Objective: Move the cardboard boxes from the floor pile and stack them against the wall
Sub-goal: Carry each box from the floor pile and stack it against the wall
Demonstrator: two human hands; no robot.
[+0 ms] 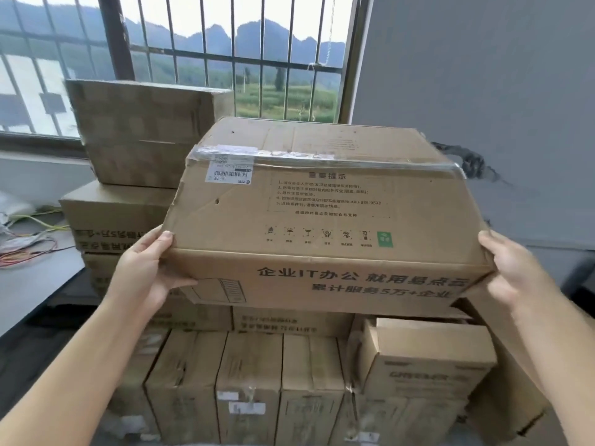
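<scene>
You hold a large brown cardboard box (322, 220) with black printed lettering, handling symbols and a green square mark between your two hands, one at each end and well apart. Your left hand (151, 268) grips the box's near left corner, thumb laid on the top face and fingers curled under the front edge. Your right hand (512, 268) clasps the near right corner, thumb on the top edge, while the rest of its fingers are hidden behind the box. The box tilts so that its top face leans toward you, and clear tape runs along its upper edge beside a white barcode label (228, 172). Whether its underside touches the cartons beneath cannot be told. Below it lies a row of upright brown cardboard cartons (248, 381) packed side by side, and a smaller brown cardboard box (428, 358) sits on them at the right. To the left, behind the held box, rises a stack of brown cardboard boxes (128, 175), the top one wrapped in tape. That stack stands before a barred window (193, 43) showing green fields and hills. A grey wall (499, 91) fills the right side behind the held box. At far left, coloured wires (29, 243) lie on a grey surface (32, 284).
</scene>
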